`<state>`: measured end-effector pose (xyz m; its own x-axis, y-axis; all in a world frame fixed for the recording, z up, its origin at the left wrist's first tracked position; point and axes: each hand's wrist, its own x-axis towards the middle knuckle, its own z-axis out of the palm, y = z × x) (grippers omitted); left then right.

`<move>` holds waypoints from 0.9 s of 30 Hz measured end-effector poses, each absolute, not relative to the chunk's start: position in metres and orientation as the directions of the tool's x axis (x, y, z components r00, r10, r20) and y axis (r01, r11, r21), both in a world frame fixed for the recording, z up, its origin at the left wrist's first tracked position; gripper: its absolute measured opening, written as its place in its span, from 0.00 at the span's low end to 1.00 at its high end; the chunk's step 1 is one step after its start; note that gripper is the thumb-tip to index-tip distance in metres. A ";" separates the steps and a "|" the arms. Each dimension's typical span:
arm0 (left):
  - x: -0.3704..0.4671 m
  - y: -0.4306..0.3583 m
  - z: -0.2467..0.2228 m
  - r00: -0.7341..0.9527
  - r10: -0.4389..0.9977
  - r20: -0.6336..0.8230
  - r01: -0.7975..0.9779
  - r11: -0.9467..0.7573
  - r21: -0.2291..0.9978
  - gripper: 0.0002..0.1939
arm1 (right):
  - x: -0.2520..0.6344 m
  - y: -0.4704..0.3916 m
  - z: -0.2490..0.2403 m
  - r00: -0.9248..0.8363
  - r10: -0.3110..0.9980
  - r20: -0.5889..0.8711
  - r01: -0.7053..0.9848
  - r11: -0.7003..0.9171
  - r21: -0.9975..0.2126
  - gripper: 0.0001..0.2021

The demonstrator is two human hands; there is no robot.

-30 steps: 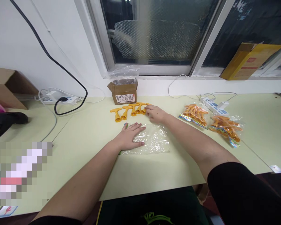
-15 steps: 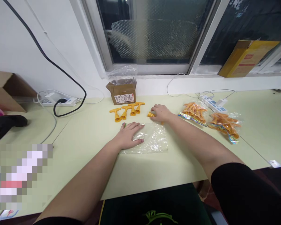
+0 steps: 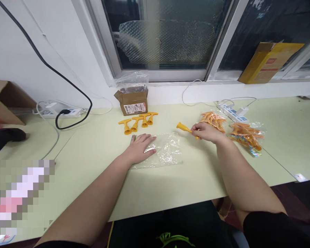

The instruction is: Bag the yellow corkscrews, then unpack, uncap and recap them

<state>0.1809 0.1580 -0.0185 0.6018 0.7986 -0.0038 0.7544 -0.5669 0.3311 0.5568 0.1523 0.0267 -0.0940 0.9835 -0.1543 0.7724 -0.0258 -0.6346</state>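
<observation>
1 spread left hand (image 3: 138, 150) touches plastic bag (image 3: 167, 150); right hand (image 3: 205, 132) pinches 1 apparent T-handle (image 3: 183, 127).

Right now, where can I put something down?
Bare table lies between the clear plastic bag and the near edge, and between the black cable and four yellow T-handles. It's crowded past the right hand: two bags of orange T-handles beside a power strip.

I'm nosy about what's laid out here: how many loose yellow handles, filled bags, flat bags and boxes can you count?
Yellow handles: 5 (4 lying loose, 1 in the right hand)
Filled bags: 2
Flat bag: 1
Boxes: 3
Total: 11
</observation>
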 end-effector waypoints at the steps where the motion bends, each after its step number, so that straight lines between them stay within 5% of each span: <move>1: 0.181 0.158 -0.019 0.598 0.801 -0.006 0.756 -0.562 0.334 0.34 | 0.564 0.147 0.032 -0.159 0.972 -0.175 0.745 0.001 -0.667 0.07; 6: 0.181 0.159 -0.020 0.602 0.799 -0.003 0.751 -0.564 0.344 0.33 | 0.563 0.136 0.038 -0.252 0.935 -0.249 0.789 0.050 -0.613 0.07; 14: 0.185 0.159 -0.018 0.616 0.788 0.002 0.736 -0.577 0.355 0.32 | 0.513 0.142 0.009 -0.307 0.951 -0.044 0.795 0.231 -0.560 0.09; 22: 0.185 0.158 -0.018 0.611 0.791 0.007 0.742 -0.576 0.342 0.35 | 0.520 0.144 0.012 -0.338 0.897 -0.286 0.529 -0.070 -0.846 0.12; 27: 0.184 0.159 -0.018 0.621 0.784 -0.002 0.737 -0.582 0.343 0.37 | 0.520 0.145 0.010 -0.300 0.925 -0.234 0.543 -0.036 -0.839 0.11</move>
<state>0.1845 0.1591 -0.0181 0.6206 0.7841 -0.0023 0.7370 -0.5823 0.3430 0.5199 0.1449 0.0096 -0.3003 0.9248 -0.2337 0.5426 -0.0359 -0.8392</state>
